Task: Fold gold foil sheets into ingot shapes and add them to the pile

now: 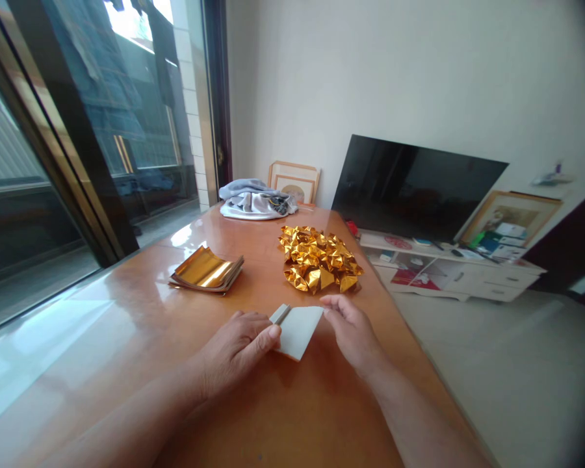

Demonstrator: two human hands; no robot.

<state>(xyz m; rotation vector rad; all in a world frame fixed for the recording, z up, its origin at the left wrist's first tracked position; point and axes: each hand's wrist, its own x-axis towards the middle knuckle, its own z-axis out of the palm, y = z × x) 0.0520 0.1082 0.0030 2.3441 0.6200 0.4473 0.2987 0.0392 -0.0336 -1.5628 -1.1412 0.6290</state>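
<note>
Pinching paper (296, 330) flat on desk (253, 403): left hand (236, 348), right hand (351, 328) grip edges; I'd align corners before creasing.

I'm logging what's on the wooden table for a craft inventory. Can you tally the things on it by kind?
Sheet of paper, white side up, held by left hand and right hand: 1
Stack of flat gold sheets: 1
Heap of folded gold pieces: 1, pieces too tangled to count
Bundle of cloth: 1
Total: 4

The glossy wooden table (127, 305) carries a white folded sheet (297, 330), gold foil stack (207, 268), folded gold pile (319, 258) and bundled cloth (256, 199).
</note>
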